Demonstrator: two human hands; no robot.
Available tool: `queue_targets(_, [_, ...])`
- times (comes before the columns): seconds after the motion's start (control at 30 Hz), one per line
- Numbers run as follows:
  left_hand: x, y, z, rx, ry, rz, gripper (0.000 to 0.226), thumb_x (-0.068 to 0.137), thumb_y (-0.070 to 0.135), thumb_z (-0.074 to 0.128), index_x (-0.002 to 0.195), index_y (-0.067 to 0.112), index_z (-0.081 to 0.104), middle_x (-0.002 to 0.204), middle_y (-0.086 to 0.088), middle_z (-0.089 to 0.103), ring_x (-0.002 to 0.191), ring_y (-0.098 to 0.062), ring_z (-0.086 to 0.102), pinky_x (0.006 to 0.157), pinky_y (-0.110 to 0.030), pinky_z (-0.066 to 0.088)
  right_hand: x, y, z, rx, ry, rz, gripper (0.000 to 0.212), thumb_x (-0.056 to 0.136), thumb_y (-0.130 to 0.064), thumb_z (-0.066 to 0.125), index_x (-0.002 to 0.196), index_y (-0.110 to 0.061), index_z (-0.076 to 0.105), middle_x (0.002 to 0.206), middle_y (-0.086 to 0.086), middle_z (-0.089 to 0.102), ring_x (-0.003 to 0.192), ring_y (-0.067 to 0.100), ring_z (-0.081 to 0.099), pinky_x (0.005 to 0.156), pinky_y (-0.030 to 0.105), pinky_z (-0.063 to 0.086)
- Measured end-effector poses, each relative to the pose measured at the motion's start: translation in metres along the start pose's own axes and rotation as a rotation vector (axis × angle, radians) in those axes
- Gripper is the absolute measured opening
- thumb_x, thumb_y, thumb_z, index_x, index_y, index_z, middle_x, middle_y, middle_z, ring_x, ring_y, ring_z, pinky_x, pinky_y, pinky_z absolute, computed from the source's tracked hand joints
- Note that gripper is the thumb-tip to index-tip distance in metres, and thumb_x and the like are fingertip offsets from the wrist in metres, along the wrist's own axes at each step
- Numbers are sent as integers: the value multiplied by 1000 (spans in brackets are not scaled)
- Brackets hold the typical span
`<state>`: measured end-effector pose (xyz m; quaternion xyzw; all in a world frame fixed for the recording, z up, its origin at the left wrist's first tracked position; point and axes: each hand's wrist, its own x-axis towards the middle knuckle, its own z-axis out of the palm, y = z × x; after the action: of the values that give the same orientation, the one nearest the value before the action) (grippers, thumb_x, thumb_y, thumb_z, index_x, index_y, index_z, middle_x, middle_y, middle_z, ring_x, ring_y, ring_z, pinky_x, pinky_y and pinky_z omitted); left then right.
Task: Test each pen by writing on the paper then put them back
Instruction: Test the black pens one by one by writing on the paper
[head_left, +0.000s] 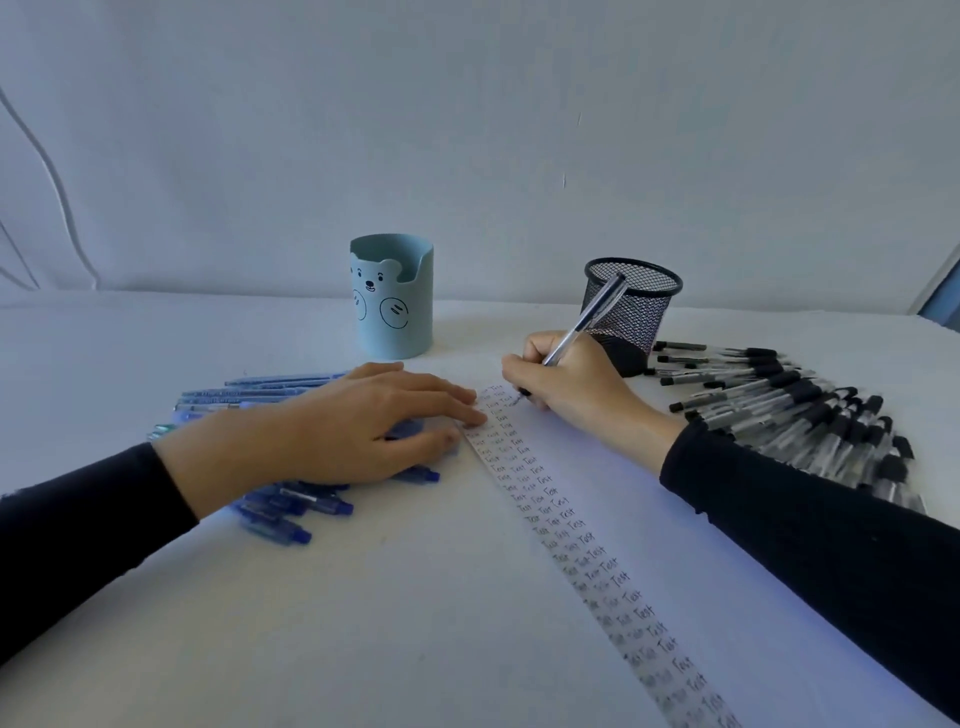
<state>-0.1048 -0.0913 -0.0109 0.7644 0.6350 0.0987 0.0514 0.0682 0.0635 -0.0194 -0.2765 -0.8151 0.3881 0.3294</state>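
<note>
**Clerk:** Item one, the paper?

**Me:** Paper strip (587, 545): long, narrow and white. It lies flat on the table (363, 623) and runs from near my body away to the left. Columns of the handwritten word "Test" cover it.

**Clerk:** Item two, the right hand?

**Me:** Right hand (571, 384): at the strip's far end, on its right side. The heel is down and the fingers are curled round a pen (587, 322) in a writing grip. The pen has a clear barrel. Its tip is down on the paper and the barrel tilts up and away to the right. The forearm, in the black right sleeve (831, 545), comes in from the strip's right.

**Clerk:** Item three, the left hand?

**Me:** Left hand (358, 431): palm down, fingers straight and close together, holding nothing. The fingertips rest at the strip's left edge near its far end. The wrist and black left sleeve (78, 540) lie to the strip's left.

**Clerk:** Remaining stock?

**Me:**
- Blue pens (291, 506): a loose heap left of the strip, partly under my left palm.
- Black pens (810, 415): fanned out flat to the right of the strip, beyond my right forearm.
- Mesh cup (634, 306): black and upright, beyond the strip's far end to the right, behind my right hand.
- Bear cup (392, 296): pale blue and upright, beyond the strip's far end to the left.
</note>
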Motion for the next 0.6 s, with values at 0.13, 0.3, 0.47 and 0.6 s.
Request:
queue_targets(0.13, [0,2,1,6,21,9,48,90,65,27,132,53,46,143,33,38,131,10,33,117,-26,20,1,3,1,-6,21,-9,36,80,-14,65,49,-13,47,42,-2,50,41,6,46,54,24,42])
queue_targets(0.3, [-1,1,3,-19,50,19,44,91,61,33,131,50,48,142,30,41,128,4,41,114,-34,31,5,2,0,-20,-32,-16,27,78,-17,66,55,-9,54,42,-4,53,42,6,51,57,25,46])
queue_targets(0.47, [-1,1,3,-18,53,18,45,92,61,32,132,49,49,143,29,41,130,9,37,115,-36,29,4,4,0,-1,-42,-37,34,81,-16,66,51,-13,48,41,-2,53,41,8,49,51,20,42])
queue_targets(0.6, [0,0,4,-20,64,21,44,92,60,34,132,48,50,143,30,41,130,7,38,114,-35,30,4,4,1,17,-38,-29,35,81,-16,66,52,-9,48,43,3,53,41,9,47,51,20,42])
